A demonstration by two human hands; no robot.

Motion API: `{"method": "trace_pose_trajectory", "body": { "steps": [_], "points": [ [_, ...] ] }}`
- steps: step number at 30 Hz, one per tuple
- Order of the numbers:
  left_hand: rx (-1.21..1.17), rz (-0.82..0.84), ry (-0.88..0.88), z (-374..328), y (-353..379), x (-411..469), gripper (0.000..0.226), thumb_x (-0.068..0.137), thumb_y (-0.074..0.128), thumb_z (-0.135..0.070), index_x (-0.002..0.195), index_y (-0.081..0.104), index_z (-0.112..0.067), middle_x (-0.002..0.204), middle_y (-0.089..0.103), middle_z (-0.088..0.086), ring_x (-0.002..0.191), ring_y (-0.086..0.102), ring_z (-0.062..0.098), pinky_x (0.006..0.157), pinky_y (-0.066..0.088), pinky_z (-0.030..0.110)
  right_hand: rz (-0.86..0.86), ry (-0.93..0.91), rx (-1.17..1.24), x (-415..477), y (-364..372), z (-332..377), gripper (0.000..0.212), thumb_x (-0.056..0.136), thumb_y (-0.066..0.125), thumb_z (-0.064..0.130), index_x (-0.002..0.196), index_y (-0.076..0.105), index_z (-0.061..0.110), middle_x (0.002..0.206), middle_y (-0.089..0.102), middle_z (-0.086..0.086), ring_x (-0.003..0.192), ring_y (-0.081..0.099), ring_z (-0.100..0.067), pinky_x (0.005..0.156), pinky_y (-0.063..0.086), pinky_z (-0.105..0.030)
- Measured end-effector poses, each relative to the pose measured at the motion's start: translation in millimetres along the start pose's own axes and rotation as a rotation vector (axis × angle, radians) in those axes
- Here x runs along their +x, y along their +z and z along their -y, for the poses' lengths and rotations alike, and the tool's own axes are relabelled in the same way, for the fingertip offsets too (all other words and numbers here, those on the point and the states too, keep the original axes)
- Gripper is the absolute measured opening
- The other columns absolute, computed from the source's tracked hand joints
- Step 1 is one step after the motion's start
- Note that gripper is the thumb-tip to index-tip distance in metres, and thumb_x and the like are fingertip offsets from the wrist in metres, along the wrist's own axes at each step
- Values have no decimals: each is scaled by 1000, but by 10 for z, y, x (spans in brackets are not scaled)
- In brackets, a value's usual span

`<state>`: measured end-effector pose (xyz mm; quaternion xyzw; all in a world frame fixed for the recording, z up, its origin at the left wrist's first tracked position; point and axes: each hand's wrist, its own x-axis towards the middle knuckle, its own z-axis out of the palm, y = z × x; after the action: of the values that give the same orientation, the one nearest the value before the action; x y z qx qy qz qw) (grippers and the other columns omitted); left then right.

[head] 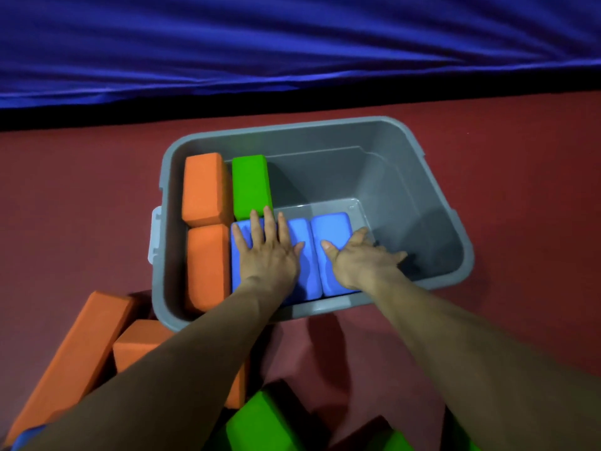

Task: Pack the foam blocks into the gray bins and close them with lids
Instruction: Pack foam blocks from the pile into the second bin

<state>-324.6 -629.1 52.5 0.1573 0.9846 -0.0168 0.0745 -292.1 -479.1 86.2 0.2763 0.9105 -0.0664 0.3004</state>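
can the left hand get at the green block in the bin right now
Probably yes: the left hand lies flat on the blue blocks, fingertips right by the green block, nothing between.

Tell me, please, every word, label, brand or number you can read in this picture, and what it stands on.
None: no print shows on the gray plastic bin, the orange foam blocks, the green foam block, the blue foam blocks or the red floor.
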Motion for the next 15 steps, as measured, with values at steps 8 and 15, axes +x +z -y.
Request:
{"method": "trace_pose_trajectory", "body": {
  "steps": [8, 15],
  "points": [
    [13, 177, 39, 108, -591, -649, 64, 101, 26, -56, 157, 16, -27, 166, -2, 14, 150, -12, 39, 115, -3, 63, -20, -217, -134, -891, -138, -187, 84, 97, 17, 64, 154, 12, 2, 160, 21, -13, 144, 26, -35, 110, 18, -68],
    [-40, 73, 227, -230, -1398, -1563, 67, 82, 36, -54, 129, 66, -17, 141, 51, 28, 141, 24, 39, 106, 20, 65, -82, -300, -24, -2099, -374, -661, 78, 100, 19, 59, 154, 15, 4, 161, 19, -13, 145, 22, -33, 113, 20, -60]
  ]
}}
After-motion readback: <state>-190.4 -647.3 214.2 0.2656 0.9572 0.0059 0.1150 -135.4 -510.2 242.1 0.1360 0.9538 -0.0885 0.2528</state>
